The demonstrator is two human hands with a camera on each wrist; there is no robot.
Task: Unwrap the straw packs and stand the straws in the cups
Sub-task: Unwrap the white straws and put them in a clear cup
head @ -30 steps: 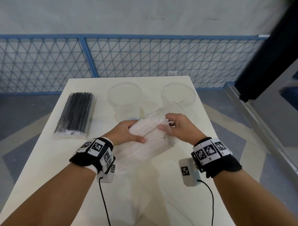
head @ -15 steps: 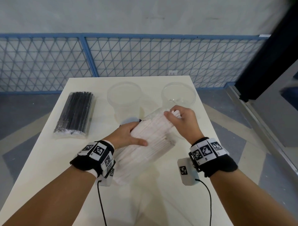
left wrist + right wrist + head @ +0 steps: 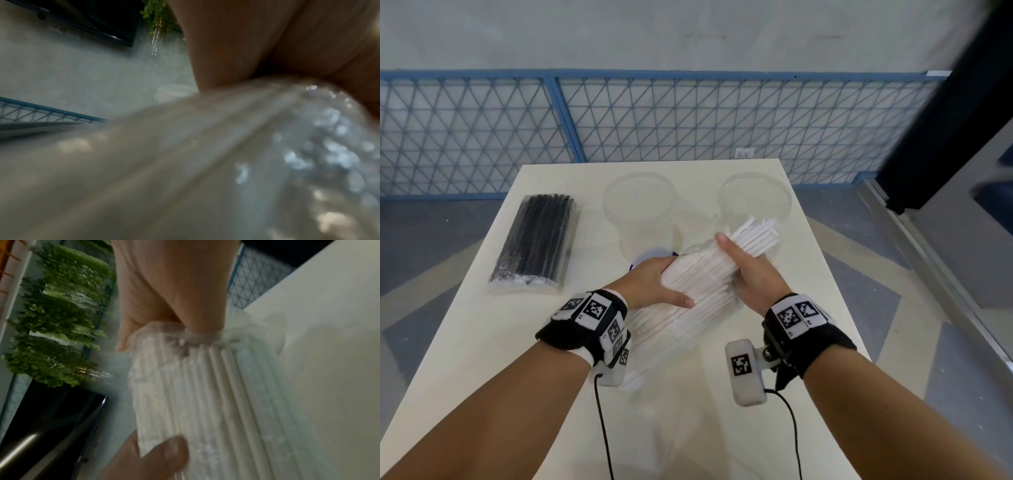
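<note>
Both hands on pack of white straws (image 3: 698, 294) at table (image 3: 482, 342) centre — left hand (image 3: 650, 284) clasps wrapped middle, right hand (image 3: 748, 274) grips bared far end, tips near right cup (image 3: 753, 202). Left cup (image 3: 640, 209) alongside; black straw pack (image 3: 534, 240) flat, far left.

The head view is bright and evenly lit, with soft shadows on the desk (image 3: 722, 428) and bent lines at the edges. Both wrist views are dim and blurred; the left one is out of focus in its lower part.
</note>
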